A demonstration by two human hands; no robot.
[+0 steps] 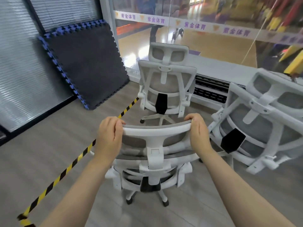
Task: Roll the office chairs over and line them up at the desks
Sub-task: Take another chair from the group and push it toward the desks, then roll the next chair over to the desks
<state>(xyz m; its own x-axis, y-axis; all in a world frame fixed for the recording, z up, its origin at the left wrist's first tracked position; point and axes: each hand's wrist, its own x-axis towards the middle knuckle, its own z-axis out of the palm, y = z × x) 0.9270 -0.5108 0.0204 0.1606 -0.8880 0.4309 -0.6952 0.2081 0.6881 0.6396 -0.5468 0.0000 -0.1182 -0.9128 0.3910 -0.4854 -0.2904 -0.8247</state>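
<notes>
The left hand [109,136] and right hand [199,132] curl around the headrest [156,129] ends of the nearest chair [152,163], two more chairs [166,82] beyond.

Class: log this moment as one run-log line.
left hand: grips headrest | right hand: grips headrest | near chair: behind second chair | desks: unseen

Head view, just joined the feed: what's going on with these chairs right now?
A person grips the headrest of the nearest chair with both hands, left hand at one end, right hand at the other. A second chair stands ahead with its back to the camera, and a third chair is on the right. No desk is in view, so nothing is lined up yet.
</notes>
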